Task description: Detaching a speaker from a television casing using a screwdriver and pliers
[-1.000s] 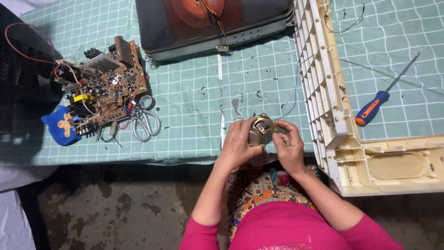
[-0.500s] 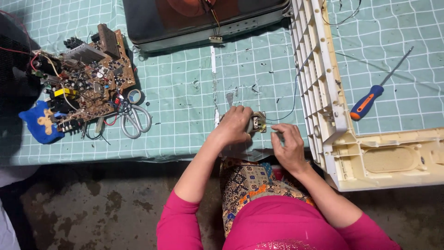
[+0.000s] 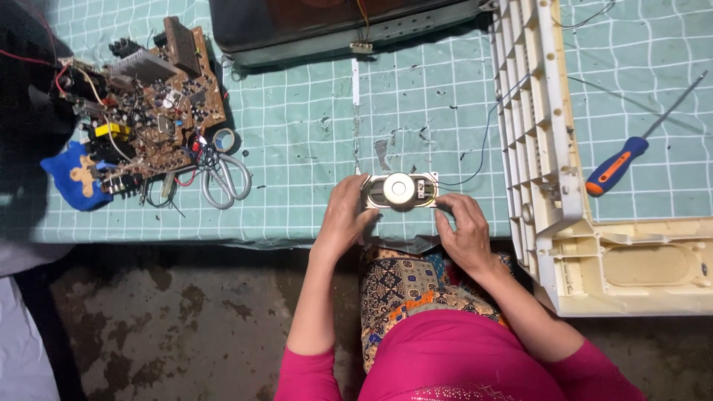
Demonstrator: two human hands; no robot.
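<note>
I watched from the head camera as the left hand (image 3: 343, 215) gripped one short end of the small oval speaker (image 3: 399, 191), fingers curled and pressed against its frame; the right hand (image 3: 464, 230) lay at the other end, its fingertips pinching the lower right corner while the rest of the fingers sat loosely bent. The speaker rested magnet side up on the green grid mat (image 3: 312, 134), near the table's front edge and directly before me; I judged it was held from both ends so that it stayed flat and steady. A thin dark wire (image 3: 483, 141) ran from it toward the cream plastic housing (image 3: 549, 186), which lay open side up to the right, apparently to give access to its inside.

I counted one speaker; one housing; one screwdriver (image 3: 616, 167) with an orange and blue handle, well apart on the far right; one circuit board (image 3: 148, 96) at the left, components upward; one pair of scissors (image 3: 223, 182) just beside the board; one small tape roll (image 3: 223, 139) touching the scissors; one blue cloth (image 3: 74, 174) partly under the board; one dark tube unit (image 3: 334, 22) at the top edge.
</note>
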